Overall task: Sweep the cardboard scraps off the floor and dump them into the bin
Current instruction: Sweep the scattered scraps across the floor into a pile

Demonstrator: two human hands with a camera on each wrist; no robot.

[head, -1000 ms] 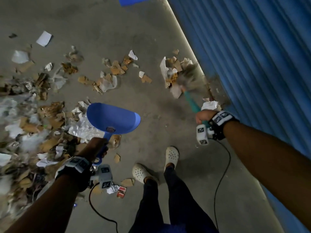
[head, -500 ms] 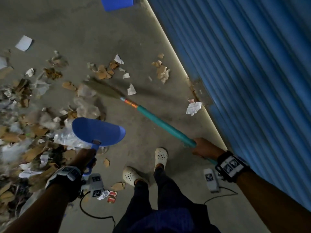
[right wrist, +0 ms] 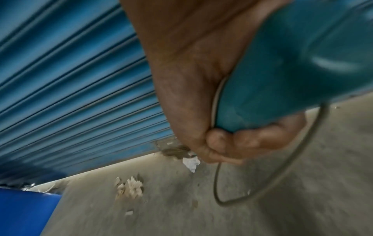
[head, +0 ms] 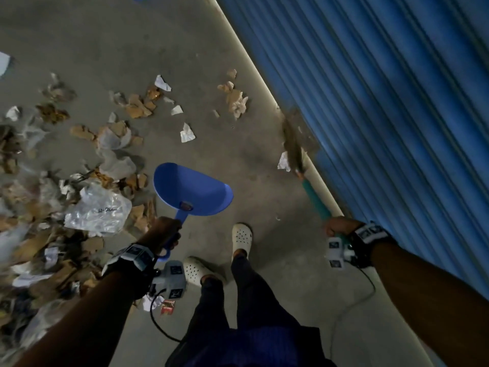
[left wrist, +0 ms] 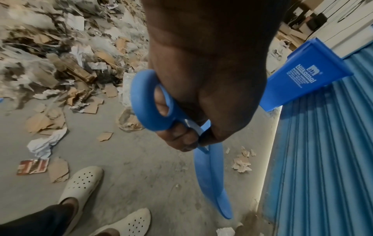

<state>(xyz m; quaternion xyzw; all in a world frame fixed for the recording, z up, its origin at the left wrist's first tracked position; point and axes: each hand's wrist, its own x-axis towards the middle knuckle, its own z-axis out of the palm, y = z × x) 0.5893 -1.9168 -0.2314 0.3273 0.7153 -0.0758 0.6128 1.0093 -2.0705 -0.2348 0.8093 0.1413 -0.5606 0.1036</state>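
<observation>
My left hand (head: 165, 234) grips the handle of a blue dustpan (head: 191, 192) held above the floor; the same dustpan (left wrist: 214, 175) hangs edge-on in the left wrist view. My right hand (head: 338, 229) grips the teal broom handle (head: 315, 197), whose bristles (head: 293, 144) lie against the base of the blue shutter beside a white paper scrap (head: 283, 162). Cardboard scraps (head: 137, 107) and a small heap (head: 236, 98) lie scattered on the concrete. A blue bin (left wrist: 306, 76) stands by the shutter.
A blue roller shutter (head: 383, 102) runs along the right. A large pile of cardboard, paper and plastic bags (head: 98, 210) covers the floor at left. My feet in white clogs (head: 242, 238) stand between the hands. Sensor cables (head: 352, 308) trail on the floor.
The broom has swung from the left scraps back to the right, so its bristles now rest at the shutter's base by the white scrap. The dustpan stays held in my left hand.
</observation>
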